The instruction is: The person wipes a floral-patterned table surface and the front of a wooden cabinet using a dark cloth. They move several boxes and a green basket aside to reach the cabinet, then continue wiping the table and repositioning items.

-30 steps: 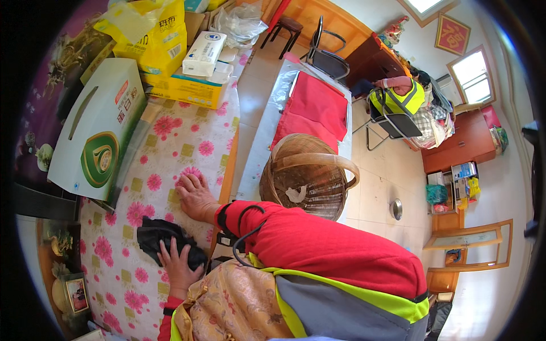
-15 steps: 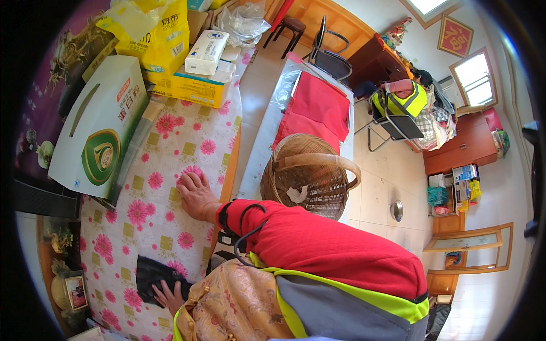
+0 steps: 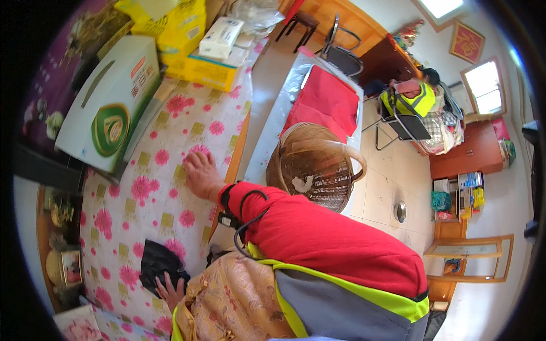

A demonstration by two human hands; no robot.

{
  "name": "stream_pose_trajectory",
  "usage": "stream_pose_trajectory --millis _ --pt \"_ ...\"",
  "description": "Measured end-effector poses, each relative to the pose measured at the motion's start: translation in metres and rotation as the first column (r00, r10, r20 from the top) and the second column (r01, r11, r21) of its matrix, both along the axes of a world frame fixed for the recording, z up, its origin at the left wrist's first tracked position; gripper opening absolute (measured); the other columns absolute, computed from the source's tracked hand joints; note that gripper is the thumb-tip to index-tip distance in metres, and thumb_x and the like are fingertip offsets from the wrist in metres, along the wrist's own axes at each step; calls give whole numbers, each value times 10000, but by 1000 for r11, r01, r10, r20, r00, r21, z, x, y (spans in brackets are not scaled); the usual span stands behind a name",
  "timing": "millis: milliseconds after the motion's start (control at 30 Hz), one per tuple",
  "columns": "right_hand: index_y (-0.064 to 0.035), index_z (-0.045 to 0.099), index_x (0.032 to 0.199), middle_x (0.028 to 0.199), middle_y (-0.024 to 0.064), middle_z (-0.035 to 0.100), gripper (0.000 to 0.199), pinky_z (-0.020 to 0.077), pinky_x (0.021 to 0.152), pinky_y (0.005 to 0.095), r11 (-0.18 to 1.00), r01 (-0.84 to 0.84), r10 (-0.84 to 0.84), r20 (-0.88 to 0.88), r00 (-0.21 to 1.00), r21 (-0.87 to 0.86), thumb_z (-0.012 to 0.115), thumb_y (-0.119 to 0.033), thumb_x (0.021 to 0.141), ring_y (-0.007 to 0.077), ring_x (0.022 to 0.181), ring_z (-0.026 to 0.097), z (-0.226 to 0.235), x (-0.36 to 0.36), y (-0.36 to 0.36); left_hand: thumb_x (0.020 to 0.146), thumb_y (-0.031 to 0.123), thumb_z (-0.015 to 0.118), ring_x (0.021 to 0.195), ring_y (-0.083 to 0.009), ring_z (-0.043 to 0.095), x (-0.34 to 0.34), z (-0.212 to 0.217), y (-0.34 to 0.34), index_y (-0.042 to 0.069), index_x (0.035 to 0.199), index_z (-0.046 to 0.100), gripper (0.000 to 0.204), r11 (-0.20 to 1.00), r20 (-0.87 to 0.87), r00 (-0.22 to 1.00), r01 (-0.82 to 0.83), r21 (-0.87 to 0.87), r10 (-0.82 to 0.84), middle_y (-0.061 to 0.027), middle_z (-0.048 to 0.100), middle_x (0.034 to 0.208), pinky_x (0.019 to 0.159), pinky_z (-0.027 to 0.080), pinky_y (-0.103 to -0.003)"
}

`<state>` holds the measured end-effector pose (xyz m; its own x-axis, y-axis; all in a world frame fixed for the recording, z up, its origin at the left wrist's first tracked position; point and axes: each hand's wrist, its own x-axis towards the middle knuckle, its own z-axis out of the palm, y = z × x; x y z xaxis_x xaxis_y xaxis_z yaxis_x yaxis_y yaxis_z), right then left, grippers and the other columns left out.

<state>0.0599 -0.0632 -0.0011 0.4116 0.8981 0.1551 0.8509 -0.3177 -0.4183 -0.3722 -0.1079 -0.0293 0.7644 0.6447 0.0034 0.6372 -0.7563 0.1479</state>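
My right hand (image 3: pixel 203 174), at the end of a red sleeve, rests palm down on the flower-printed tablecloth (image 3: pixel 136 219), its fingers spread and nothing in them. Lower on the same cloth, my left hand (image 3: pixel 170 291) has its fingers stretched apart against the near edge of a black cloth or limp bag (image 3: pixel 162 263); which of the two I cannot tell. The black piece lies wrinkled on the table. Part of my left palm is hidden behind my patterned clothing.
A white and green carton (image 3: pixel 111 108), a yellow bag (image 3: pixel 181 28) and a tissue pack (image 3: pixel 221 38) crowd the table's far end. To the right stands a wicker basket (image 3: pixel 296 159) beside red cloth (image 3: pixel 324 102). Another person (image 3: pixel 418 102) sits farther off.
The view has shifted a little, so most things sit slightly farther right and up. The black piece looks more rumpled under my left fingers. My right hand stays resting on the tablecloth.
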Motion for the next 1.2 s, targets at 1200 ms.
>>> stream_pose_trajectory --millis 1200 --pt "-95 522 1398 1327 98 594 445 484 943 354 996 84 37 -993 -116 28 564 -264 988 233 1162 611 46 30 -54 847 150 612 1182 -203 567 148 180 48 2 1422 424 623 275 366 610 241 -931 702 -89 578 1290 1050 427 -342"
